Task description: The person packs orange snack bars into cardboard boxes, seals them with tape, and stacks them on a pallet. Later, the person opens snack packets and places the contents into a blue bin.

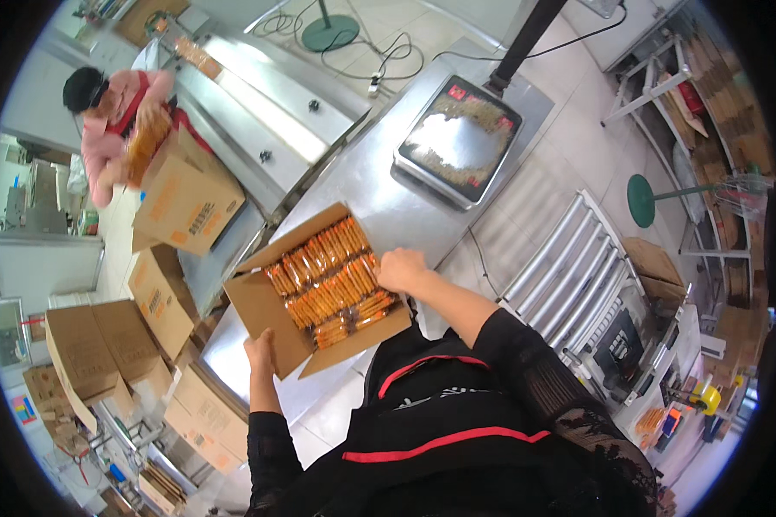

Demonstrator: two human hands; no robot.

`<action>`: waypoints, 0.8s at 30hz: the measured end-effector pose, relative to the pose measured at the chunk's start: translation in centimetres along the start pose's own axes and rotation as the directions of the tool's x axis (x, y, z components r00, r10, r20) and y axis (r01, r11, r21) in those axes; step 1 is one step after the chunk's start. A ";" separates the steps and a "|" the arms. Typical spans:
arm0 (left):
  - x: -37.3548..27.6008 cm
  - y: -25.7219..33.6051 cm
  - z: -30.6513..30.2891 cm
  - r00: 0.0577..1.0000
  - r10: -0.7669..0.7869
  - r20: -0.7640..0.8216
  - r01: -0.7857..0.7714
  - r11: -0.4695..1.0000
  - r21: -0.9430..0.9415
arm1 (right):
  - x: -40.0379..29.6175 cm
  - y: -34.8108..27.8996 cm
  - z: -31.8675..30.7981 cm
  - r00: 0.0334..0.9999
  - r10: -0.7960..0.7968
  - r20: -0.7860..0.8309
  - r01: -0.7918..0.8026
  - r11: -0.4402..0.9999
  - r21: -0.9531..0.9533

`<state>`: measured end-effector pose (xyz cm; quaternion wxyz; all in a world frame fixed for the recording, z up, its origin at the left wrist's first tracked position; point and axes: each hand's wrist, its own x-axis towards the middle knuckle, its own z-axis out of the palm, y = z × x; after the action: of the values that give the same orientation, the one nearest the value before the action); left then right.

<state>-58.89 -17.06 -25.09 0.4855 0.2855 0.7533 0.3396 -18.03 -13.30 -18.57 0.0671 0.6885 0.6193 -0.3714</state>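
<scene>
Before me an open cardboard box (252, 300) rests on a stainless steel table (362, 174), its flaps spread outward. Rows of clear-wrapped orange-brown snack packets (330, 284) fill it, standing on edge in the upper rows. Some packets at the near side lie flatter. My left hand (258, 352) pinches the left flap, thumb on the inner face and fingers hidden behind. At the box's right edge, my right hand (401, 270) is curled closed over the rim beside the packets; its fingertips are partly hidden.
A platform scale (459, 139) stands on the table's far part. At upper left a co-worker (123, 110) handles packets over another carton (191, 194). More cartons (90, 349) are stacked at left. A roller conveyor (556, 258) with a carton-sealing machine (617, 346) stands at right.
</scene>
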 end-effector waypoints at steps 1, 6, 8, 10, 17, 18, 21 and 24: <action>0.1 -0.1 0.3 0.999 -0.017 0.036 0.017 1.000 0.013 | 0.4 0.0 0.3 1.000 0.001 0.004 -0.001 1.000 0.004; -1.5 0.6 3.9 0.998 -0.021 0.066 0.010 0.986 0.164 | 1.8 0.8 -1.8 0.999 -0.045 -0.007 0.044 0.995 -0.091; -1.1 -2.5 3.8 0.998 -0.061 -0.006 0.061 0.977 0.204 | 3.0 -0.4 -4.5 0.993 -0.116 -0.006 0.114 0.983 -0.143; -4.3 0.3 8.3 1.000 -0.006 0.007 0.005 0.991 0.134 | 3.4 0.2 -7.7 0.983 -0.174 -0.053 0.159 0.963 -0.218; -3.4 0.0 20.8 0.998 -0.052 0.026 0.057 0.961 -0.272 | 4.6 -0.3 -20.1 0.937 -0.348 -0.019 0.292 0.814 -0.503; -2.8 0.9 23.1 0.998 -0.039 0.057 0.053 0.961 -0.270 | 3.6 0.2 -22.4 0.940 -0.338 -0.047 0.272 0.824 -0.498; -1.4 6.6 29.3 0.989 0.073 0.129 -0.041 0.972 -0.230 | 3.6 5.8 -27.5 0.963 -0.216 -0.159 0.114 0.866 -0.487; 0.8 13.7 33.7 0.951 0.216 0.221 -0.236 0.969 0.069 | 1.6 12.5 -31.8 0.950 -0.044 -0.308 -0.071 0.933 -0.352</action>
<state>-26.68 -0.22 -24.75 0.5069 0.4271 0.6747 0.3247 6.79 2.77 -1.43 0.0960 0.7187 0.6746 -0.1385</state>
